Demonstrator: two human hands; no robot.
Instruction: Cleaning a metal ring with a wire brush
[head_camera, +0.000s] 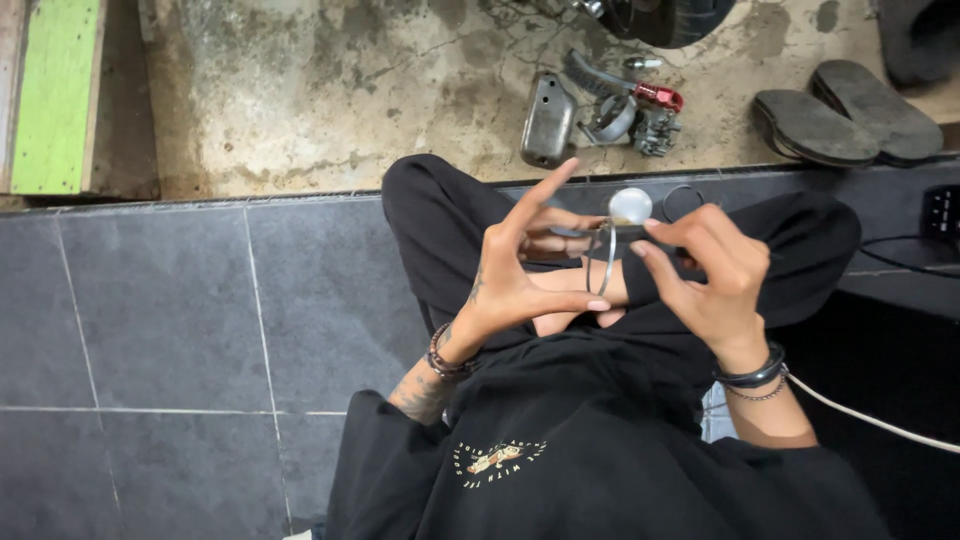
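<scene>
Left hand pinches thin metal ring w/ thumb + one finger, others spread. Right hand grips small round bulb part. Both held over lap, near tile floor edge.

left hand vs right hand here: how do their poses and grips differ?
The left hand is splayed, index finger pointing up and away, with a thin metal ring at its fingertips; the right hand is curled, fingers pinching a small round silvery part.
The left wrist carries a beaded bracelet and a tattooed forearm; the right wrist carries dark bands.
Both are bare, raised over the lap, meeting at the same small assembly.
</scene>
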